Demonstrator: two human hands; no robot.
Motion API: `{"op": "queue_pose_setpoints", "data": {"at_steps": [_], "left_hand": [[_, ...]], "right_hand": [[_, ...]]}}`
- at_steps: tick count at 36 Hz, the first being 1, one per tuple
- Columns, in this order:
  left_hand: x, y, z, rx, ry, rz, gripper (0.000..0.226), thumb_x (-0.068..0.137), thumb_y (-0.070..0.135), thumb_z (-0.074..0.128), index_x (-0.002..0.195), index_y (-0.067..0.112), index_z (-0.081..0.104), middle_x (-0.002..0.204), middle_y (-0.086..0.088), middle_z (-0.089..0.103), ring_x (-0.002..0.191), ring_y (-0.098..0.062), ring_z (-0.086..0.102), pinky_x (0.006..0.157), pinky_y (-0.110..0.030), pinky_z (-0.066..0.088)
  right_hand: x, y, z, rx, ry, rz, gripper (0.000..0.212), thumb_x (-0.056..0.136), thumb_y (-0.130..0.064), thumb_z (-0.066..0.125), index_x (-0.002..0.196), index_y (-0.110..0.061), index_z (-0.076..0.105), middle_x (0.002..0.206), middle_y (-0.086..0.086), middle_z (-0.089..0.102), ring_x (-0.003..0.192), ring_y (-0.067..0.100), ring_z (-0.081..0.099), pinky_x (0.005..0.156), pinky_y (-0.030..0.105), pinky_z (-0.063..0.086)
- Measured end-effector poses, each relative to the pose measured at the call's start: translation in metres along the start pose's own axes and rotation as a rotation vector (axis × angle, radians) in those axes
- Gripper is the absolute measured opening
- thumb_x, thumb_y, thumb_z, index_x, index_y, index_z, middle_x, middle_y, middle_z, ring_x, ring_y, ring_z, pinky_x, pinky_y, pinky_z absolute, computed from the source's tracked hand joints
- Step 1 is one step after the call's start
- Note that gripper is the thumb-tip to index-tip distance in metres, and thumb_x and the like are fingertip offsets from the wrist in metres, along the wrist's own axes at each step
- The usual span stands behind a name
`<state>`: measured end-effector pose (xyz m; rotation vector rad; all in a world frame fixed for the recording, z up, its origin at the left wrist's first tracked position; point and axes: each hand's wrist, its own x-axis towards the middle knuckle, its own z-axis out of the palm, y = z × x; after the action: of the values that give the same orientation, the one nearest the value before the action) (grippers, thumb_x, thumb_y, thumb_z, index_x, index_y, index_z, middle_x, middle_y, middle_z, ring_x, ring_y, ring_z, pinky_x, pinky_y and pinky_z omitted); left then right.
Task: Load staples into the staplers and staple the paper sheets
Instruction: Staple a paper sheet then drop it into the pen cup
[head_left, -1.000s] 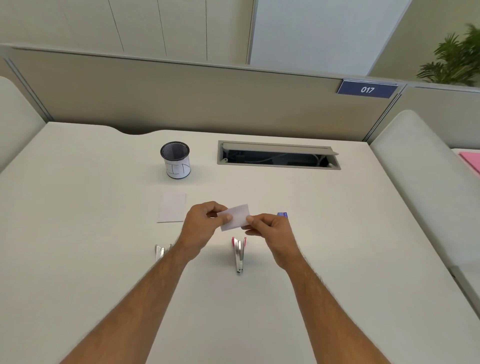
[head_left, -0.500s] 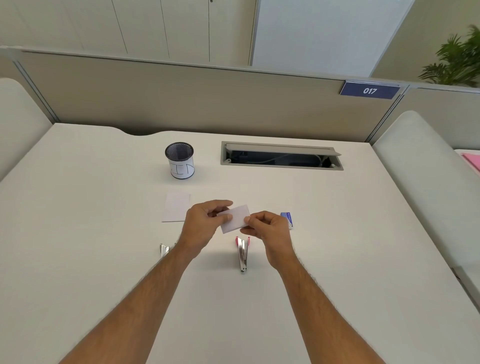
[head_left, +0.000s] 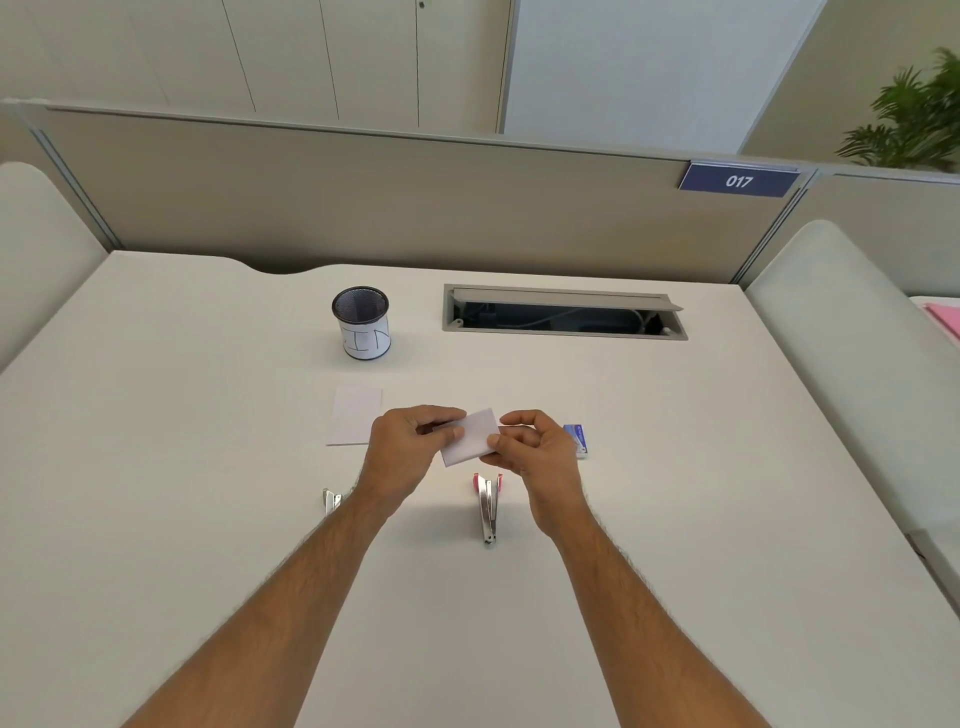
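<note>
Both hands hold a small white paper sheet (head_left: 470, 435) a little above the white desk (head_left: 156, 467). My left hand (head_left: 405, 452) pinches its left end and my right hand (head_left: 540, 457) pinches its right edge with thumb and fingers. Below the sheet a pink stapler (head_left: 488, 501) lies opened out flat, its metal rail pointing toward me. A second stapler (head_left: 331, 501) shows only partly behind my left forearm. Another white sheet (head_left: 355, 414) lies flat to the left. A small blue staple box (head_left: 576, 439) sits just right of my right hand.
A black mesh pen cup (head_left: 362, 322) with a white label stands behind the sheets. An open cable hatch (head_left: 563, 313) is sunk into the desk at the back. A beige partition (head_left: 415, 208) closes the far edge, with padded dividers on both sides.
The hands and the sheet stay in nearly the same place. My right hand's fingers have shifted along the sheet's right edge, and the staple box shows more fully.
</note>
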<state>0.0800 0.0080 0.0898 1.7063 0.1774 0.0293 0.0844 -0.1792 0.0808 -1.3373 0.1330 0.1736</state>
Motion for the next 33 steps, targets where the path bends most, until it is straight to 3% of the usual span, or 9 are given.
{"op": "queue_pose_setpoints", "data": {"at_steps": [8, 12, 15, 17, 19, 22, 29, 33], "left_hand": [[-0.001, 0.002, 0.003, -0.039, 0.019, -0.005, 0.026, 0.084, 0.004, 0.079, 0.092, 0.029, 0.083, 0.095, 0.014, 0.08, 0.092, -0.001, 0.073, 0.08, -0.008, 0.051], [0.0, 0.001, 0.005, -0.054, 0.019, -0.01, 0.026, 0.084, 0.005, 0.08, 0.09, 0.031, 0.083, 0.095, 0.013, 0.08, 0.092, -0.002, 0.073, 0.08, -0.01, 0.052], [0.0, -0.002, 0.005, -0.1, 0.028, -0.055, 0.026, 0.083, 0.009, 0.083, 0.103, 0.025, 0.081, 0.095, 0.008, 0.08, 0.091, -0.004, 0.073, 0.083, -0.017, 0.055], [-0.002, -0.003, 0.008, -0.15, 0.01, -0.094, 0.038, 0.08, 0.009, 0.086, 0.114, 0.022, 0.076, 0.084, 0.009, 0.076, 0.081, -0.005, 0.071, 0.076, -0.018, 0.057], [-0.005, -0.004, 0.011, -0.226, -0.037, -0.145, 0.044, 0.077, 0.008, 0.089, 0.117, 0.015, 0.071, 0.081, 0.003, 0.077, 0.079, -0.015, 0.075, 0.074, -0.026, 0.061], [-0.01, -0.003, 0.015, -0.287, -0.117, -0.192, 0.035, 0.078, 0.01, 0.089, 0.109, 0.006, 0.075, 0.093, -0.016, 0.079, 0.081, -0.034, 0.078, 0.076, -0.036, 0.064], [-0.013, -0.003, 0.017, -0.331, -0.15, -0.269, 0.006, 0.085, 0.003, 0.079, 0.091, 0.003, 0.082, 0.084, -0.02, 0.077, 0.073, -0.032, 0.076, 0.069, -0.031, 0.063], [-0.01, -0.001, 0.018, -0.28, -0.145, -0.293, 0.006, 0.088, 0.002, 0.077, 0.09, -0.003, 0.079, 0.079, -0.024, 0.074, 0.069, -0.032, 0.076, 0.065, -0.03, 0.063]], "right_hand": [[-0.001, -0.001, 0.003, -0.052, -0.064, 0.054, 0.036, 0.084, 0.0, 0.079, 0.115, -0.006, 0.063, 0.095, 0.022, 0.077, 0.08, 0.033, 0.075, 0.076, 0.043, 0.063], [-0.001, -0.001, 0.005, -0.086, -0.063, 0.063, 0.04, 0.082, 0.002, 0.08, 0.117, -0.005, 0.061, 0.09, 0.022, 0.077, 0.075, 0.034, 0.075, 0.068, 0.037, 0.062], [0.0, -0.002, 0.005, -0.1, -0.033, 0.049, 0.04, 0.081, 0.002, 0.081, 0.115, -0.004, 0.061, 0.087, 0.02, 0.077, 0.073, 0.034, 0.075, 0.067, 0.036, 0.062], [0.001, -0.003, 0.006, -0.109, -0.007, 0.041, 0.04, 0.08, 0.0, 0.083, 0.114, -0.006, 0.062, 0.086, 0.018, 0.078, 0.074, 0.034, 0.075, 0.069, 0.037, 0.063], [0.002, -0.004, 0.006, -0.137, 0.025, 0.033, 0.042, 0.078, -0.005, 0.085, 0.113, -0.009, 0.063, 0.085, 0.015, 0.078, 0.074, 0.031, 0.076, 0.07, 0.035, 0.063], [0.002, -0.005, 0.006, -0.147, 0.054, 0.028, 0.042, 0.077, -0.006, 0.086, 0.112, -0.01, 0.064, 0.084, 0.014, 0.078, 0.074, 0.028, 0.075, 0.071, 0.033, 0.06], [0.003, -0.005, 0.004, -0.156, 0.045, 0.012, 0.042, 0.076, -0.007, 0.085, 0.112, -0.011, 0.063, 0.081, 0.013, 0.078, 0.072, 0.025, 0.073, 0.066, 0.03, 0.055], [0.001, -0.003, 0.003, -0.13, 0.046, 0.016, 0.046, 0.076, -0.01, 0.086, 0.114, -0.014, 0.061, 0.082, 0.014, 0.077, 0.069, 0.023, 0.071, 0.064, 0.03, 0.054]]}}
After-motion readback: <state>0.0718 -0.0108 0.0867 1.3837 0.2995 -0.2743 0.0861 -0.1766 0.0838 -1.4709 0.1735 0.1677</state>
